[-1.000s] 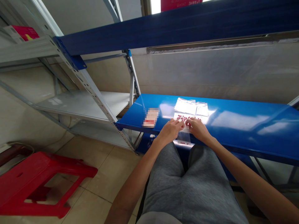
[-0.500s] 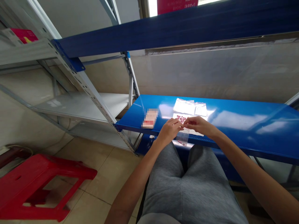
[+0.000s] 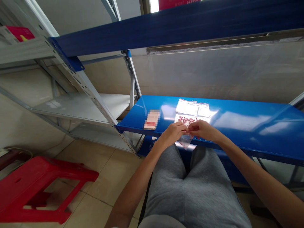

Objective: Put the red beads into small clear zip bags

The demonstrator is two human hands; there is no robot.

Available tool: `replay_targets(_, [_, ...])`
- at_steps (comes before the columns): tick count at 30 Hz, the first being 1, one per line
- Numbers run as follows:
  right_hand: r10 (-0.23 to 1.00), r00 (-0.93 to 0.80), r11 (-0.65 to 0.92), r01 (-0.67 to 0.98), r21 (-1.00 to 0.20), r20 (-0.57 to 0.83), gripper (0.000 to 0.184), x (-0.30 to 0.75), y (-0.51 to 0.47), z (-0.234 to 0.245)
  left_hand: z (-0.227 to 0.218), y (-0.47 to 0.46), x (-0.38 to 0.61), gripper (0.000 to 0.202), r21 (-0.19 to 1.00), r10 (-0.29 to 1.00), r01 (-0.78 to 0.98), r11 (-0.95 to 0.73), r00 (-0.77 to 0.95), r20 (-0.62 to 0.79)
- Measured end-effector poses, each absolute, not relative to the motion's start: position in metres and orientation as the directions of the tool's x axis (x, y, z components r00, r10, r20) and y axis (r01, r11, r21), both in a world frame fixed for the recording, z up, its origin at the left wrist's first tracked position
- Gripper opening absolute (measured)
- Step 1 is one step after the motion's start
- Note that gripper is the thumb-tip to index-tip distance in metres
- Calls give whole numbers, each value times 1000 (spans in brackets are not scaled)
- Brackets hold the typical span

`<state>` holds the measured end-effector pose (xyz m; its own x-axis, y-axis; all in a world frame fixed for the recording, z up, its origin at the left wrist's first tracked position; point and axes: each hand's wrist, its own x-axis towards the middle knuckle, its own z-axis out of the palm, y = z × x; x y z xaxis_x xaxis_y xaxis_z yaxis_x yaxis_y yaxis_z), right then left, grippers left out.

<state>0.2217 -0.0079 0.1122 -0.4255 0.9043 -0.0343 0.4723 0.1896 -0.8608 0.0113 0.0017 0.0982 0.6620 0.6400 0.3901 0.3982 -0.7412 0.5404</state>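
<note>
My left hand is closed on the upper edge of a small clear plastic bag, which hangs over the front edge of the blue shelf. A few reddish bits show dimly inside it. Against the left fingertips, my right hand pinches at the bag's mouth; its fingertips are partly hidden. Just beyond the hands, many small red pieces lie scattered on a white sheet. Behind them are flat clear bags and a smaller bag, bright with glare.
The blue shelf runs across in front of me, with a blue beam above it. A blurred, phone-shaped item lies at its left. Grey racking and a red plastic stool stand to the left.
My right hand has moved slightly down and toward the bag's mouth, uncovering more red pieces. The hanging bag has tilted and bunched to a point at the bottom.
</note>
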Motion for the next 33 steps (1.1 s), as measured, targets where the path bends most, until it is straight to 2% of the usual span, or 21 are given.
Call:
replay_targets(2, [923,-383,180,458,-871,-11,13,220,-11,110,100,1,11,16,529,634,403,-747,670,386])
replay_targets(6, [952,-305,140,365,-921,25,11,221,-16,108,97,-1,15,14,559,624,338,-757,627,466])
replay_targets(10, [979,-190,125,300,-946,69,16,222,-19,105,87,-6,24,82,608,705,394,-689,559,437])
replay_targets(11, [981,-175,130,296,-946,80,17,223,-19,104,84,-7,26,90,613,728,424,-667,544,416])
replay_targets(17, [971,-204,188,331,-925,125,25,226,-20,99,80,-12,34,68,618,772,476,-625,493,401])
replay_targets(21, [952,-279,229,382,-895,125,35,231,-21,102,82,-11,33,67,621,784,490,-612,478,395])
replay_targets(24, [957,-250,238,374,-896,150,41,237,-16,100,81,-10,31,67,637,802,498,-588,458,382])
replay_targets(26, [962,-174,268,473,-839,209,36,241,-10,93,81,-9,30,65,642,815,510,-573,439,378])
replay_targets(28, [949,-133,303,639,-707,287,26,244,-3,83,80,-8,29,64,642,826,525,-559,417,378])
replay_targets(30, [931,-161,328,761,-560,327,20,245,3,72,79,-7,28,65,638,833,539,-550,409,373])
replay_targets(33, [921,-220,348,835,-426,321,20,242,8,58,79,-6,27,66,625,833,555,-549,418,361])
